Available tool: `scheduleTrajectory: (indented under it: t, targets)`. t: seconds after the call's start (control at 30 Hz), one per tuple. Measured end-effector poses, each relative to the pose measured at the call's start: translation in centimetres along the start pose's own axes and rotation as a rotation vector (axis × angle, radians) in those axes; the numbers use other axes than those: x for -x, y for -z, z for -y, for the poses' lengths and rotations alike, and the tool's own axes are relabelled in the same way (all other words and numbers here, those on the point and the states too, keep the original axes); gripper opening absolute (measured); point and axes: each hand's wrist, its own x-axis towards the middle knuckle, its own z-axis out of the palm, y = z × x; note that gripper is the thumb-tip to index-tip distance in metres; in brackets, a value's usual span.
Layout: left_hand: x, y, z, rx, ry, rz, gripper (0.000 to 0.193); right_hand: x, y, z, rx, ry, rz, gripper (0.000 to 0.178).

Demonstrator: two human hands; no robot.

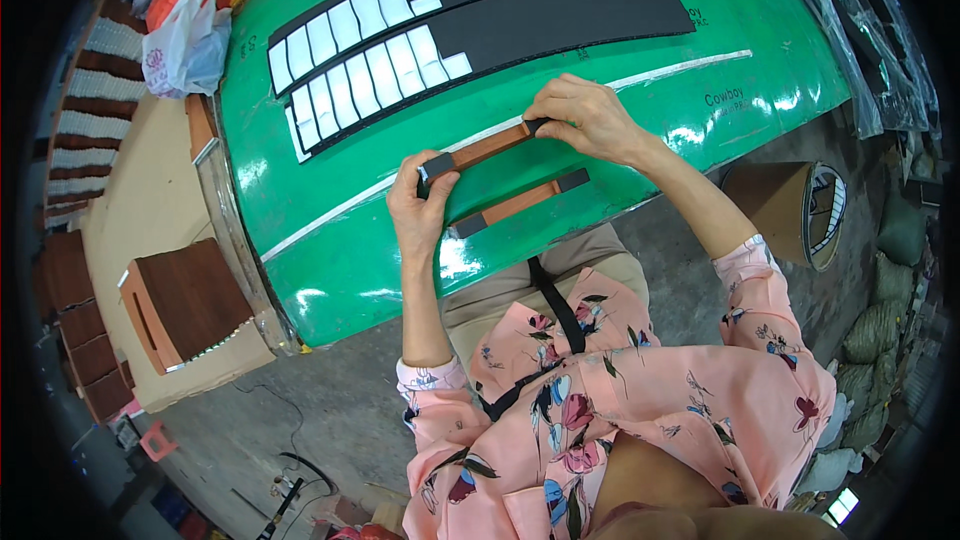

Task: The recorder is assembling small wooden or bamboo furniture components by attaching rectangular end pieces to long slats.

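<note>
Both my hands hold a narrow reddish-brown strip (490, 147) with black end pieces, one end each, tilted up to the right above the green tabletop (640, 140). My left hand (418, 200) pinches its left end, where a bit of white shows. Around the black right end, my right hand (585, 118) closes thumb and fingers. A second brown strip (522, 204) with black ends lies just below, near the table's front edge. Beyond my hands are two long black boards (570, 25), with several white rectangular pieces (370, 75) in rows on their left parts.
A long white strip (340, 212) crosses the table. Plastic bags (187, 45) hang at the far left corner. Stacked brown pieces (190, 295) rest on cardboard (150, 195) at left. A round brown bin (780, 205) stands on the floor at right, near clear plastic wrapping (840, 60).
</note>
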Motion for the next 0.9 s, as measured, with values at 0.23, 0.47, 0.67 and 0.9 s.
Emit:
scheduleTrajectory:
  t: [0.23,0.47,0.67,0.9]
  targets:
    - [0.0,0.3,0.3,-0.021,-0.022,0.026,0.024,1.0,-0.8,0.1,0.008,0.045,-0.112,0.035]
    - [-0.3,0.0,0.2,-0.014,-0.046,0.019,0.024,2.2,-1.8,-1.5,0.107,0.189,-0.113,0.037]
    - [0.0,0.0,0.6,-0.015,-0.01,0.025,0.025,2.5,-1.7,-1.7,0.037,0.138,-0.017,0.045]
    - [0.2,0.3,0.5,-0.042,-0.006,0.048,0.026,3.7,-1.3,-1.9,-0.166,-0.122,-0.184,0.056]
